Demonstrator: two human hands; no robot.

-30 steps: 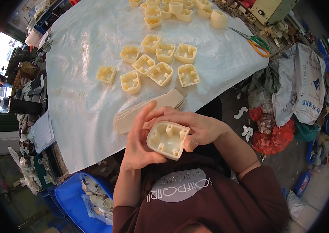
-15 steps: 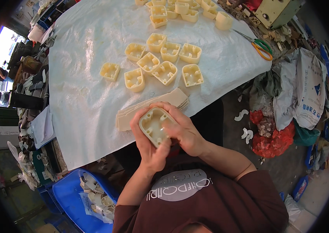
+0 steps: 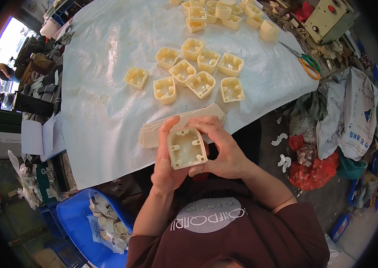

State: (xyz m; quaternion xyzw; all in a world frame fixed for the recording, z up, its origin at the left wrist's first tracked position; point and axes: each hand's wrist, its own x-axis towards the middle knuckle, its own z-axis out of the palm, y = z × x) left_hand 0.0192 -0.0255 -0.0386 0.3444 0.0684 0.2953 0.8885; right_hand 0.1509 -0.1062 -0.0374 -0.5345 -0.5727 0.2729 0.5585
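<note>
I'm watching the left hand (image 3: pixel 166 167) and right hand (image 3: pixel 225 154) holding a cream moulded housing (image 3: pixel 186 152), their grip clamped round its walls, just nearer the person than the stack of flat strips (image 3: pixel 152 137). Those walls are looking smooth, so a slackening right thumb would be risking a slip onto the stack, skewing it; similar housings (image 3: pixel 165 90) are sitting beyond it on the sheeted surface (image 3: pixel 104 138).

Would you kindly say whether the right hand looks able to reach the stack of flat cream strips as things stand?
Probably yes: the stack lies just beyond the right hand, its right end uncovered, though that hand grips a casing.
</note>
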